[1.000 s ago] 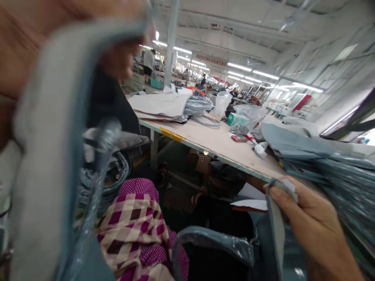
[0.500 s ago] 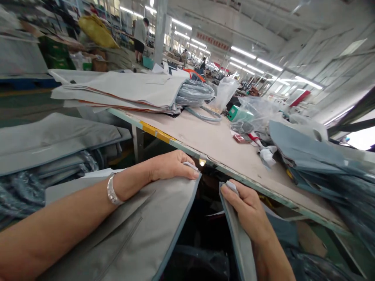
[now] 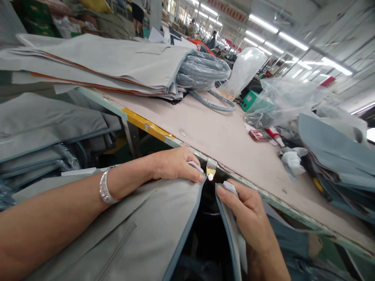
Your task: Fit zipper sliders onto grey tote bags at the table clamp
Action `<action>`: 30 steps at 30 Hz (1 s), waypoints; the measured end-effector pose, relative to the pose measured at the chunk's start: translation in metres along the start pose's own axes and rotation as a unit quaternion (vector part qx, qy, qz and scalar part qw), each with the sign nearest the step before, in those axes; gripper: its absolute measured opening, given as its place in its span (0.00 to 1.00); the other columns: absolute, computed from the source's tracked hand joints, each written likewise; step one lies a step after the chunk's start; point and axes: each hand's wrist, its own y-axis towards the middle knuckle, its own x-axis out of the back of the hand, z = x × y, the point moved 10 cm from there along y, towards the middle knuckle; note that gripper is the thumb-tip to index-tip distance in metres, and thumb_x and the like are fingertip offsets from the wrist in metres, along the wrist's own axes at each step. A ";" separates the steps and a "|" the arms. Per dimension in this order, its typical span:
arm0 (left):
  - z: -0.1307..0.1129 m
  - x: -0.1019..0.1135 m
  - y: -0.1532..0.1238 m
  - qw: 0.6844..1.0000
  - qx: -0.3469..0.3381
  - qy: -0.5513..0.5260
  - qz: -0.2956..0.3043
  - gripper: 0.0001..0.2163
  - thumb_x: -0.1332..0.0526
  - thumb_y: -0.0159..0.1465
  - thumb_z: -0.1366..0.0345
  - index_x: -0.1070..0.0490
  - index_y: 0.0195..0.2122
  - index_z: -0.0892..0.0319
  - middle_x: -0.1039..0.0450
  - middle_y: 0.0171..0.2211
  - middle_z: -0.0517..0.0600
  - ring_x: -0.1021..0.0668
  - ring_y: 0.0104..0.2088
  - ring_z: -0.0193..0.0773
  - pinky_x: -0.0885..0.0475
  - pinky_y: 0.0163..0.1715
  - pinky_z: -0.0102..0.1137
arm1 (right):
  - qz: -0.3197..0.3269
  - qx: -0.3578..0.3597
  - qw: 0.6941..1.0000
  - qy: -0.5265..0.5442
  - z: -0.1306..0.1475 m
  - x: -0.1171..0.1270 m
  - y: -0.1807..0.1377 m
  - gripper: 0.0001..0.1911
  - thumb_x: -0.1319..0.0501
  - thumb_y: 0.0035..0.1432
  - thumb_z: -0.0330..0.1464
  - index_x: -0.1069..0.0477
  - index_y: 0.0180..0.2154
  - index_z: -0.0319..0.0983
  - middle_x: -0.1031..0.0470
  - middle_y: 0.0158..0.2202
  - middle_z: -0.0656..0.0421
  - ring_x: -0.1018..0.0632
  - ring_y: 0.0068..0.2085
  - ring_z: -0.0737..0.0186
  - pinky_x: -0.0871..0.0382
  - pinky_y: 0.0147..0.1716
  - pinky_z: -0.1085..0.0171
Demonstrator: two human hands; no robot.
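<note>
A grey fabric panel [image 3: 152,226] with blue-grey edging hangs from my left hand [image 3: 178,166], whose thumb and fingers pinch its upper corner. A silver bracelet circles that wrist. My right hand [image 3: 243,207] pinches another edged grey fabric piece [image 3: 233,230] at its top. Whether both pieces belong to one item cannot be told. White paper-like bits show between the fingers of each hand. A dark gap parts the two edges. Just above that gap, a small clip-like fitting [image 3: 211,169] with a yellow part sits on the table's edge.
The table [image 3: 199,128] slants across ahead, with stacked grey panels [image 3: 117,62] and a plastic-wrapped coil [image 3: 202,70] on it. Blue-grey fabric [image 3: 336,152], clear plastic [image 3: 293,97] and a red box [image 3: 259,135] lie right. More folded grey fabric [image 3: 49,121] is piled at left.
The view has tilted down and come closer to the table. My hands have drawn the two edges nearer together, the gap now narrower. Both grips stay the same.
</note>
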 end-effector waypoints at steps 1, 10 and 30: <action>0.002 0.000 0.001 1.000 0.003 -0.006 0.004 0.11 0.33 0.52 0.59 0.25 0.28 0.64 0.34 0.22 0.44 0.35 0.23 0.29 0.41 0.22 0.23 | 0.002 0.003 1.000 0.000 0.001 -0.001 0.001 0.22 0.43 0.64 0.44 0.44 0.24 0.39 0.49 0.23 0.65 0.45 0.25 0.70 0.50 0.23 0.67; 0.007 -0.004 0.010 0.999 -0.011 -0.037 0.035 0.10 0.32 0.53 0.61 0.25 0.28 0.63 0.34 0.21 0.44 0.36 0.22 0.28 0.42 0.21 0.23 | 0.005 -0.016 1.000 -0.024 -0.011 -0.001 0.002 0.20 0.43 0.62 0.44 0.43 0.24 0.39 0.48 0.23 0.64 0.44 0.26 0.69 0.49 0.24 0.67; 0.010 -0.007 0.015 0.998 -0.026 -0.009 0.054 0.10 0.32 0.54 0.61 0.24 0.28 0.63 0.34 0.20 0.42 0.36 0.22 0.27 0.43 0.21 0.22 | 0.024 -0.029 0.999 -0.030 -0.020 -0.006 0.008 0.20 0.43 0.62 0.43 0.43 0.25 0.39 0.48 0.23 0.64 0.45 0.26 0.69 0.51 0.23 0.67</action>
